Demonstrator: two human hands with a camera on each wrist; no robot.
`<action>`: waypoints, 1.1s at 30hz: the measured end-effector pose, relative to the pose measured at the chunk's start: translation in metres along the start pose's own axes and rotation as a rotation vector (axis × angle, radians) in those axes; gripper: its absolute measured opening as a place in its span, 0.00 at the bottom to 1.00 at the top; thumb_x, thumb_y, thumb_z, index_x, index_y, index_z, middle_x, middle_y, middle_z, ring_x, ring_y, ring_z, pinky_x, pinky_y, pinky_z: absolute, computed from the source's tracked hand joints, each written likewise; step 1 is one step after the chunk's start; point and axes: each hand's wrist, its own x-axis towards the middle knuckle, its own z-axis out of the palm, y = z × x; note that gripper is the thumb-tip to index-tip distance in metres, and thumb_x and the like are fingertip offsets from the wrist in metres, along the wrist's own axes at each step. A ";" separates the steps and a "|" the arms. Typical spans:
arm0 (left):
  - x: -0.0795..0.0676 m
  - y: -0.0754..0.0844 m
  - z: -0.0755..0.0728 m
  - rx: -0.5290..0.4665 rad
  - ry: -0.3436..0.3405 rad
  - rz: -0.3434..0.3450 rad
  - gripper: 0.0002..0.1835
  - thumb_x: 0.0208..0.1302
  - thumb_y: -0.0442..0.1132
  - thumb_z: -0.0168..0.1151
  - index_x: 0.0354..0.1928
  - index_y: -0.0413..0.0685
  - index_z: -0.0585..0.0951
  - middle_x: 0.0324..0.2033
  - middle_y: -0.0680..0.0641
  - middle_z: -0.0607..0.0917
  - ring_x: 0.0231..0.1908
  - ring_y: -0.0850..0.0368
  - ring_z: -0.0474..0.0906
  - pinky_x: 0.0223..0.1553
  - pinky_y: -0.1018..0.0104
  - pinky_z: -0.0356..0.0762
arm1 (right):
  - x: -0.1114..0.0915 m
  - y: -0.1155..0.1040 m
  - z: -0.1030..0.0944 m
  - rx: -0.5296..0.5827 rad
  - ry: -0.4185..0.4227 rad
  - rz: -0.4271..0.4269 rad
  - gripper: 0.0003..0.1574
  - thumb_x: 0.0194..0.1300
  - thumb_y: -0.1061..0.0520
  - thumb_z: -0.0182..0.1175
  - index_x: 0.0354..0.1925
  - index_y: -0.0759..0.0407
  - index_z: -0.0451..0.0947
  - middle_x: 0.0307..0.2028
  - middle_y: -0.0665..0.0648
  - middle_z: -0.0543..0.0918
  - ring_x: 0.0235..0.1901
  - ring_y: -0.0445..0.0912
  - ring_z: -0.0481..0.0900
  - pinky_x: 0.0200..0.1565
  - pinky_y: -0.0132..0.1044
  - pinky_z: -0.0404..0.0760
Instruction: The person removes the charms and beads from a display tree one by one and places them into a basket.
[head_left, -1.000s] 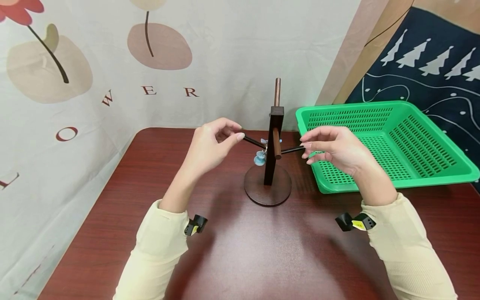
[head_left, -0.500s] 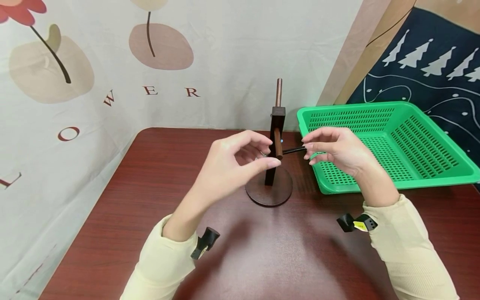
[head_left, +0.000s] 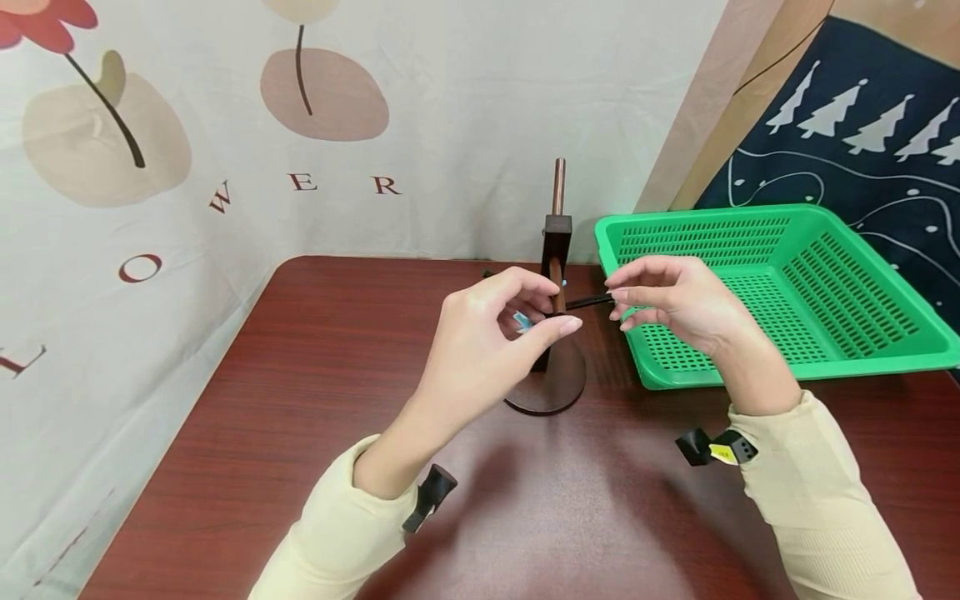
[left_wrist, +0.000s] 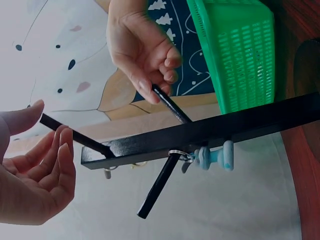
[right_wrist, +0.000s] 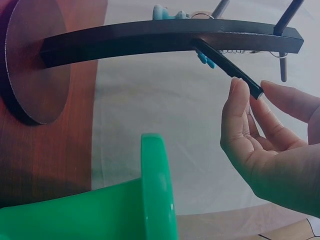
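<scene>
A dark stand (left_wrist: 220, 127) with pegs on several sides rises from a round base (head_left: 551, 400). My right hand (head_left: 678, 300) pinches the tip of its right peg (right_wrist: 227, 67). My left hand (head_left: 487, 342) is at the upper front peg (left_wrist: 77, 136), its thumb and fingertips on either side of the peg's end; contact is unclear. A metal ring (left_wrist: 181, 155) hangs round the left peg (left_wrist: 157, 187), with a light blue charm (left_wrist: 215, 157) attached. Another small ring (left_wrist: 111, 168) shows at the base of the upper front peg.
A green plastic basket (head_left: 795, 367) stands right of the stand, just beyond my right hand. The reddish-brown table (head_left: 300, 358) meets a printed cloth (head_left: 465, 125) at the back. A dark blue cloth with white trees (head_left: 862, 158) hangs at the right.
My left hand has let go of the left peg and moved right to the front peg, covering part of the stand. My right hand has stayed at the right peg.
</scene>
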 end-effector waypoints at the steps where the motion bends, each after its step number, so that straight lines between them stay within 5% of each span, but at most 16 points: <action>1: 0.000 0.000 0.001 0.013 0.008 0.008 0.08 0.50 0.36 0.69 0.33 0.43 0.81 0.25 0.54 0.81 0.26 0.68 0.74 0.27 0.72 0.73 | 0.000 0.000 0.000 0.001 -0.002 -0.003 0.06 0.58 0.68 0.60 0.36 0.64 0.80 0.32 0.57 0.81 0.27 0.49 0.80 0.31 0.40 0.80; 10: -0.001 0.000 0.002 0.102 0.033 0.104 0.06 0.51 0.35 0.68 0.29 0.43 0.80 0.26 0.52 0.81 0.22 0.66 0.72 0.27 0.74 0.72 | -0.001 0.002 -0.002 -0.002 -0.022 -0.037 0.07 0.58 0.69 0.59 0.36 0.65 0.80 0.31 0.57 0.81 0.27 0.48 0.80 0.31 0.40 0.80; 21: 0.000 -0.003 -0.006 0.085 0.034 0.118 0.04 0.51 0.31 0.66 0.30 0.40 0.81 0.28 0.49 0.83 0.23 0.64 0.74 0.27 0.72 0.74 | -0.002 -0.001 -0.002 -0.025 -0.034 -0.052 0.07 0.60 0.67 0.58 0.37 0.64 0.80 0.31 0.58 0.81 0.27 0.49 0.80 0.31 0.40 0.80; 33: 0.005 -0.008 -0.034 0.057 -0.044 -0.020 0.05 0.52 0.29 0.64 0.34 0.39 0.83 0.26 0.50 0.83 0.23 0.64 0.77 0.27 0.68 0.75 | -0.002 -0.004 -0.006 0.006 -0.067 -0.060 0.08 0.61 0.67 0.56 0.38 0.62 0.80 0.30 0.60 0.82 0.28 0.50 0.79 0.32 0.40 0.80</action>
